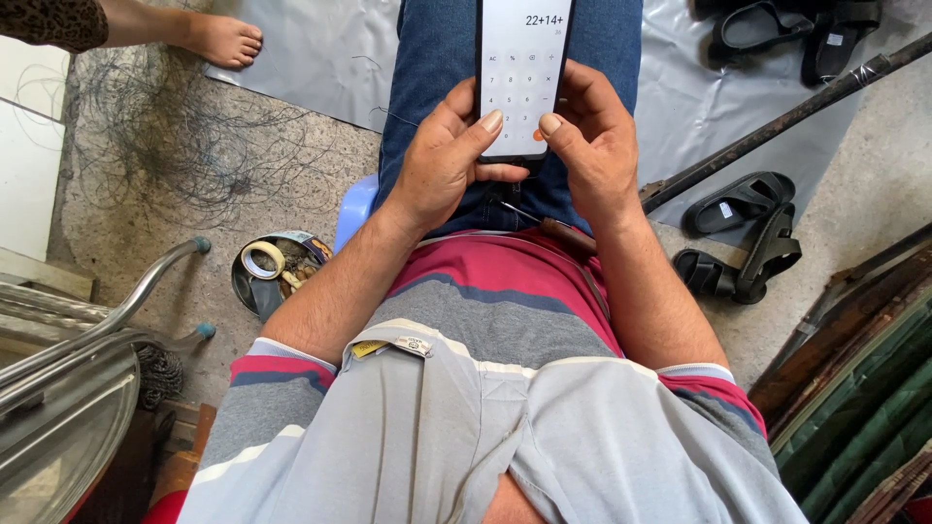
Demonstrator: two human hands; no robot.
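Note:
A black smartphone (522,58) with a white calculator screen lies over my lap, held from below by both hands. My left hand (449,155) grips its lower left edge, thumb resting on the keypad. My right hand (594,146) grips the lower right edge, its thumb also on the keypad near the bottom. I sit on a blue plastic stool (355,208) in blue jeans and a striped shirt. A thin tool with a brown handle (561,233) rests on my lap under the right wrist.
Another person's bare foot (219,37) rests at top left beside tangled wire (184,136). A round tin (277,270) holding a tape roll sits on the concrete. Black sandals (743,238) and a dark pole (777,121) lie right. Metal tubing (107,320) stands left.

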